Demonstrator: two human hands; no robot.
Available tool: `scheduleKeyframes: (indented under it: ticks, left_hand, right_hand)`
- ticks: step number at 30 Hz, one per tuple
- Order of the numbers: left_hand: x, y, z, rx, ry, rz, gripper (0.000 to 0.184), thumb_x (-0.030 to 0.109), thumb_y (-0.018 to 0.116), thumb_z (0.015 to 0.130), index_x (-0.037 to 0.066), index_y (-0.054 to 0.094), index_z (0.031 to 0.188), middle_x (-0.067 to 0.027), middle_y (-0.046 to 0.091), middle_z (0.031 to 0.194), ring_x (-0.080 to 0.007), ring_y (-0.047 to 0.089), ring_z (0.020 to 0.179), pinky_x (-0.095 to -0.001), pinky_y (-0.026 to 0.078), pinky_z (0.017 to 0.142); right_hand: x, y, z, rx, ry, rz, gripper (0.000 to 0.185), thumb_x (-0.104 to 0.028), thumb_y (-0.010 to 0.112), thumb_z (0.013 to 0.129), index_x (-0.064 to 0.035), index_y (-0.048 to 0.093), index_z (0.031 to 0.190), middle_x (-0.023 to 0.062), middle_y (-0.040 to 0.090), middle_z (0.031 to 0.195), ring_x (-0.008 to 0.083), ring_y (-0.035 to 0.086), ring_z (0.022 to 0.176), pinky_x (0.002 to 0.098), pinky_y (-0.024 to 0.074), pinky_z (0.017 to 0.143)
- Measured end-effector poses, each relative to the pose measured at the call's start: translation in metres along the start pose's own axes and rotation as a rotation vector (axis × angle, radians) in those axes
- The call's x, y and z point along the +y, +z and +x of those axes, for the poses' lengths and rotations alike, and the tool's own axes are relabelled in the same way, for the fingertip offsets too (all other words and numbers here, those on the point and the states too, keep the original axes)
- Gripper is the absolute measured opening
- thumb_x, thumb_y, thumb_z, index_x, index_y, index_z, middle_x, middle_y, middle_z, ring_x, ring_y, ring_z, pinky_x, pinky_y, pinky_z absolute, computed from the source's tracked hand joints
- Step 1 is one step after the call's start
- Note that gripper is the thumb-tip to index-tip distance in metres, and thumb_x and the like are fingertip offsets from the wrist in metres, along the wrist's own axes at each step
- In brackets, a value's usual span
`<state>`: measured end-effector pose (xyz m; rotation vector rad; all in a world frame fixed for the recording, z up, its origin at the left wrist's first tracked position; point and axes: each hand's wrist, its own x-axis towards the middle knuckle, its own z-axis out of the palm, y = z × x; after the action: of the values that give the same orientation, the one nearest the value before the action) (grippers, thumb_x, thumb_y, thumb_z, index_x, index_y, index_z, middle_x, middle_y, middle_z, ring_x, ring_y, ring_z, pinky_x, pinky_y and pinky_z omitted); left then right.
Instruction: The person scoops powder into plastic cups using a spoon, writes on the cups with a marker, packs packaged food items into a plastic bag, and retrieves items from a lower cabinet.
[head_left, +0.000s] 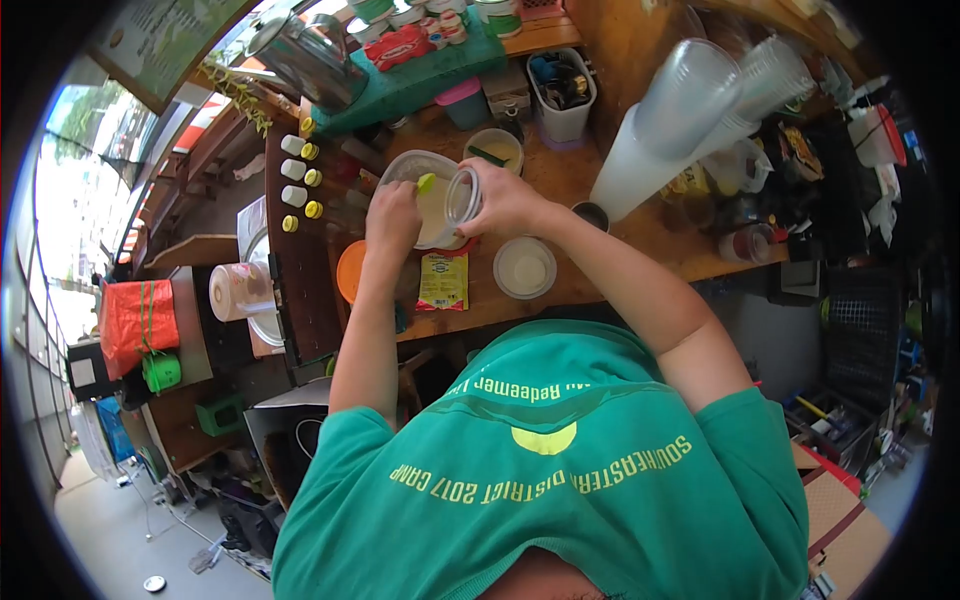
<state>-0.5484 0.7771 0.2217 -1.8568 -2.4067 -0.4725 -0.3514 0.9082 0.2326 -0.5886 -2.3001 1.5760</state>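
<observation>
My left hand [394, 216] is closed on a yellow-green scoop [427, 184], whose handle is mostly hidden by the fingers. The scoop is over a clear plastic tub [432, 160] of pale cream-coloured contents. In my right hand [508, 200] is a clear plastic cup [462, 196], tilted with its mouth toward the scoop, at the tub's right side. Near my forearms lie a yellow packet [443, 281] and a round clear container [525, 268] with pale contents. Behind the cup stands a bowl [495, 148] with a green-handled utensil across it.
Tall stacks of clear cups [660, 130] lean on the counter's right. An orange lid [351, 272] lies left of the packet. Yellow- and white-capped bottles [312, 178] line the left edge. At the back are a white bin [562, 100] and a metal pitcher [305, 62].
</observation>
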Motion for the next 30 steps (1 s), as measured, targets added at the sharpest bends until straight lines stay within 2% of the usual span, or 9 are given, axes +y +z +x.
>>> scheduleKeyframes:
  ticks: [2, 6, 8, 10, 12, 20, 26, 28, 30]
  left_hand:
    - [-0.012, 0.034, 0.020, -0.291, -0.145, 0.164, 0.019, 0.010, 0.058, 0.086, 0.005, 0.072, 0.098, -0.0204, 0.070, 0.098, -0.0382, 0.067, 0.095, -0.0467, 0.054, 0.081]
    - [-0.019, 0.090, 0.039, -0.322, -0.156, 0.118, 0.020, 0.012, 0.062, 0.082, 0.004, 0.075, 0.095, -0.0210, 0.072, 0.095, -0.0394, 0.070, 0.092, -0.0473, 0.056, 0.080]
    - [-0.015, 0.099, 0.043, -0.514, -0.077, -0.102, 0.021, 0.013, 0.065, 0.079, 0.003, 0.077, 0.093, -0.0232, 0.073, 0.094, -0.0409, 0.071, 0.089, -0.0489, 0.056, 0.079]
    - [-0.016, 0.099, 0.037, -0.437, -0.125, -0.137, 0.018, 0.012, 0.068, 0.079, 0.004, 0.079, 0.091, -0.0222, 0.073, 0.081, -0.0361, 0.072, 0.077, -0.0453, 0.056, 0.069]
    - [-0.020, 0.083, 0.035, -0.497, -0.624, -0.580, 0.016, 0.008, 0.067, 0.084, -0.001, 0.077, 0.093, -0.0168, 0.071, 0.075, -0.0264, 0.067, 0.064, -0.0385, 0.052, 0.056]
    - [-0.033, 0.003, 0.007, -0.340, -0.827, -1.063, 0.022, 0.005, 0.061, 0.095, -0.009, 0.069, 0.110, -0.0044, 0.060, 0.074, -0.0106, 0.051, 0.055, -0.0262, 0.039, 0.047]
    - [0.026, -0.046, -0.019, -0.144, -0.587, -0.979, 0.018, 0.003, 0.061, 0.096, -0.004, 0.069, 0.110, -0.0057, 0.063, 0.080, -0.0144, 0.055, 0.061, -0.0286, 0.044, 0.056]
    - [0.050, -0.050, -0.028, 0.215, 0.204, -0.366, 0.021, 0.001, 0.062, 0.093, -0.002, 0.069, 0.112, -0.0110, 0.065, 0.083, -0.0271, 0.061, 0.071, -0.0376, 0.049, 0.065]
    - [0.072, -0.062, -0.034, 0.197, 0.260, -0.256, 0.021, 0.001, 0.062, 0.092, -0.002, 0.068, 0.111, -0.0133, 0.065, 0.084, -0.0317, 0.061, 0.076, -0.0401, 0.049, 0.070]
  right_hand:
    - [-0.002, 0.000, -0.005, -0.027, 0.031, -0.017, 0.090, -0.027, 0.089, 0.056, 0.0023, 0.050, 0.131, 0.0217, 0.064, 0.120, 0.0339, 0.063, 0.114, 0.0377, 0.0498, 0.098]
    - [0.001, -0.002, -0.009, -0.042, 0.026, -0.085, 0.094, -0.024, 0.089, 0.061, 0.0027, 0.043, 0.138, 0.0186, 0.065, 0.120, 0.0289, 0.065, 0.110, 0.0349, 0.0514, 0.096]
    - [0.002, -0.003, -0.015, -0.037, 0.032, -0.093, 0.094, -0.024, 0.089, 0.061, 0.0029, 0.043, 0.138, 0.0188, 0.065, 0.119, 0.0291, 0.066, 0.109, 0.0353, 0.0515, 0.096]
    - [-0.002, -0.005, -0.019, -0.010, 0.098, -0.056, 0.093, -0.030, 0.087, 0.057, 0.0018, 0.046, 0.134, 0.0209, 0.064, 0.120, 0.0341, 0.063, 0.114, 0.0378, 0.0495, 0.099]
    - [0.004, -0.001, -0.019, 0.005, 0.098, -0.075, 0.093, -0.031, 0.087, 0.058, 0.0017, 0.046, 0.135, 0.0210, 0.064, 0.120, 0.0344, 0.063, 0.114, 0.0380, 0.0496, 0.099]
    - [0.001, 0.005, -0.009, 0.071, 0.154, -0.188, 0.092, -0.032, 0.090, 0.059, 0.0028, 0.047, 0.134, 0.0219, 0.066, 0.118, 0.0321, 0.066, 0.109, 0.0370, 0.0514, 0.096]
    - [-0.011, 0.009, -0.005, 0.063, 0.013, -0.093, 0.091, -0.030, 0.089, 0.057, 0.0030, 0.049, 0.131, 0.0200, 0.063, 0.119, 0.0320, 0.063, 0.114, 0.0362, 0.0506, 0.097]
    - [-0.015, 0.007, -0.007, 0.073, -0.086, 0.046, 0.092, -0.029, 0.089, 0.057, 0.0029, 0.047, 0.132, 0.0193, 0.063, 0.118, 0.0303, 0.063, 0.113, 0.0357, 0.0498, 0.098]
    - [-0.019, 0.002, -0.012, 0.067, -0.120, 0.054, 0.093, -0.028, 0.089, 0.057, 0.0027, 0.046, 0.133, 0.0191, 0.063, 0.119, 0.0299, 0.063, 0.114, 0.0358, 0.0495, 0.098]
